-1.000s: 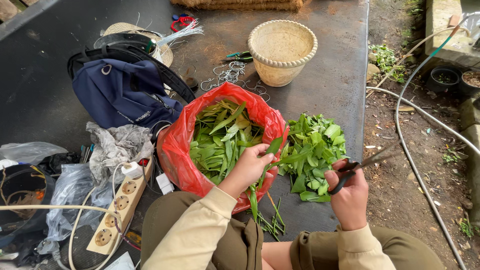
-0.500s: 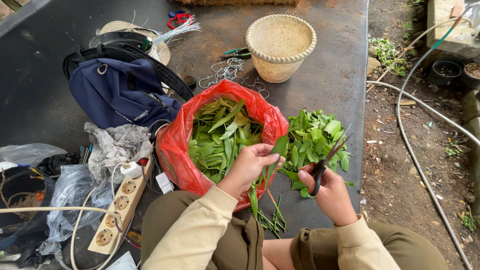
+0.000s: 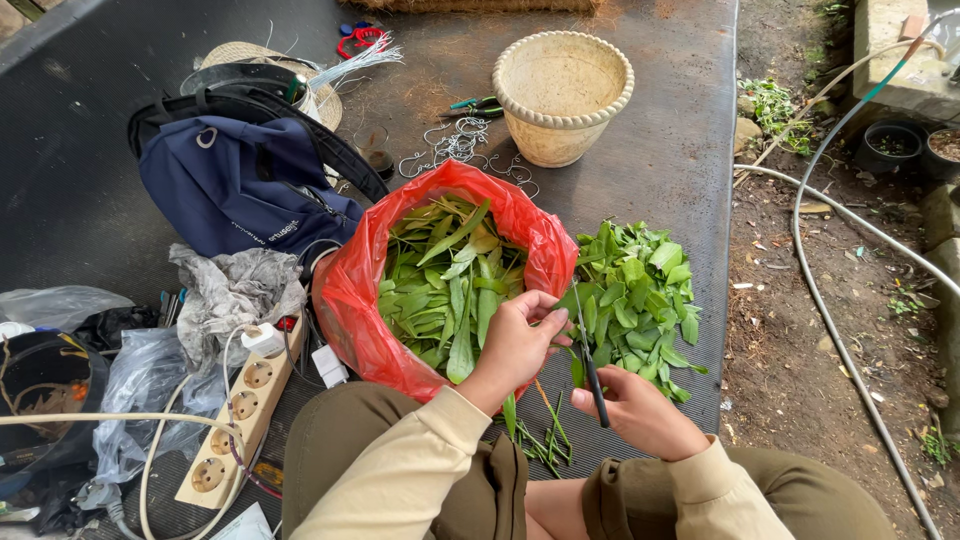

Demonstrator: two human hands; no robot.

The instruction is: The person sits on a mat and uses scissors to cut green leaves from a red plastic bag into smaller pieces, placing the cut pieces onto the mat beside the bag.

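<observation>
Trimming step judged in hand: stem (image 3: pixel 572 300) pinched by left hand (image 3: pixel 515 345) fingers, scissors (image 3: pixel 590 365) gripped in right hand (image 3: pixel 640 410), careful cut needed

Soft, even daylight fills the outdoor scene, with only faint shadows and no harsh glare. The red plastic bag (image 3: pixel 350 290) shows mild sheen. Focus is sharp throughout; wide-angle distortion bends the edges slightly.
</observation>
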